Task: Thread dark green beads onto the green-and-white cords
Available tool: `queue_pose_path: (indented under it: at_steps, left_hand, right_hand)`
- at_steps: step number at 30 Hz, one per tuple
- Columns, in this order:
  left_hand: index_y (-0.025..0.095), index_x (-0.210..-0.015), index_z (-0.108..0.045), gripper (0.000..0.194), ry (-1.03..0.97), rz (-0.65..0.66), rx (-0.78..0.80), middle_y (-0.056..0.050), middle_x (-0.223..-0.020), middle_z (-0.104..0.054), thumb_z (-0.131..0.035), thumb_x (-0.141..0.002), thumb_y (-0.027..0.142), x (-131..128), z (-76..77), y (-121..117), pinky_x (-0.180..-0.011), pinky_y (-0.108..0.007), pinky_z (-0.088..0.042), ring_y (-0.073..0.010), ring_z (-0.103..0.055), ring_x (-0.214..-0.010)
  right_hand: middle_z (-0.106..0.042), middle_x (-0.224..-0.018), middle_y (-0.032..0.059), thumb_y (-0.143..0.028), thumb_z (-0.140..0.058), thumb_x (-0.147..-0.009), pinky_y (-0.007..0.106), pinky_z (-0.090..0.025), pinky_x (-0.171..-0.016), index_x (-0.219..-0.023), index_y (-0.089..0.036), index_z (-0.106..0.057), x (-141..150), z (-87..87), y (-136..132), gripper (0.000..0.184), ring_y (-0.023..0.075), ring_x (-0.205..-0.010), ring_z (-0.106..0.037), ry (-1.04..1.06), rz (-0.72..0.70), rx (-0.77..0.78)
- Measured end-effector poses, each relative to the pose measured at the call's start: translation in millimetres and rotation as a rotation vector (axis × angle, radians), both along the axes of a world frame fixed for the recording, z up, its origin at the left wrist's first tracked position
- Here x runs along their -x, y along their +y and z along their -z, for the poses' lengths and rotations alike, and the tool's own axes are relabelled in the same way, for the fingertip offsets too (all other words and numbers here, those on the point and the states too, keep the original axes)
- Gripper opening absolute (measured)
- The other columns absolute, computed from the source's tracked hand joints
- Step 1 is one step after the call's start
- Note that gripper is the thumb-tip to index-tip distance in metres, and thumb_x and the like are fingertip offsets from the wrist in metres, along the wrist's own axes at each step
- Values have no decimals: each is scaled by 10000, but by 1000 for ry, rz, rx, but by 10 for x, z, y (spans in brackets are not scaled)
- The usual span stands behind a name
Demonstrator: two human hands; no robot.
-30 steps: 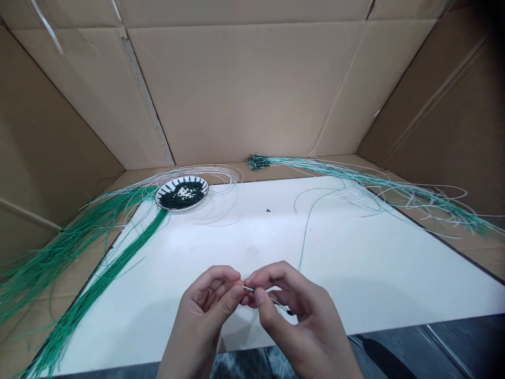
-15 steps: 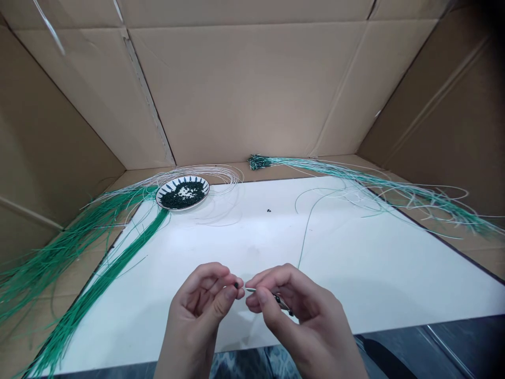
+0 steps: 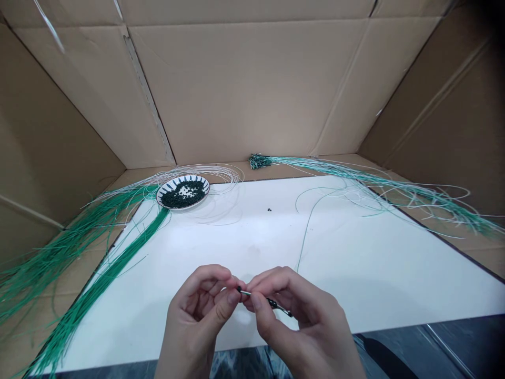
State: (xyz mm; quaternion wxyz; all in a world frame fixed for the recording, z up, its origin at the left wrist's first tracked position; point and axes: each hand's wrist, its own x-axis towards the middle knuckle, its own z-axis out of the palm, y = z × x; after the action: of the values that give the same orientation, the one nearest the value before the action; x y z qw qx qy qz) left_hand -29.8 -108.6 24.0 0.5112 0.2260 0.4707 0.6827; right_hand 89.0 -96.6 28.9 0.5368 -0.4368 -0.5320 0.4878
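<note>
Dark beads [image 3: 272, 302] sit on a thin pale strand [image 3: 252, 293] held in the air between both hands, above a white board [image 3: 355, 273]. The right hand [image 3: 300, 316] has a narrow grip, thumb and fingers pinching the strand just behind the beads. The left hand [image 3: 197, 310] curls in close at the strand's tip, where one more bead [image 3: 239, 289] shows; its grip looks narrow too, though whether it presses on the strand is hard to tell. Beads this small look easy to lose: a slackened pinch or a tilt of the strand could let them slide off the free end and roll across the board, towards the few loose beads [image 3: 269, 209] lying there. A careless pull could also snag the long green strands [image 3: 118, 263] fanned out beside a patterned plate [image 3: 182, 208] of beads, and a knock to that plate could scatter its heap.
</note>
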Motion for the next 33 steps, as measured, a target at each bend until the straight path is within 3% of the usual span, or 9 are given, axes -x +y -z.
queue_pose_path:
  at_steps: [22,33]
  left_hand:
    - [226,-644,-777,293,14,9,-10,29,-613,-705,-1008,-493,324,9,26,-10,-611,-110,-540,-97,-673,-607]
    - [224,-654,-800,318,31,43,42,29,-599,-703,-1002,-482,398,11,34,-12,-586,-99,-515,-77,-643,-572]
  right_hand:
    - [-745,-728,-6,-165,-675,-801,218,-591,-652,-724,-225,-669,4,23,-17,98,153,-692,-722,-53,3,-72]
    - [-725,-685,-10,-213,-672,-799,218,-579,-630,-709,-226,-655,-7,15,-21,93,150,-639,-702,-77,10,13]
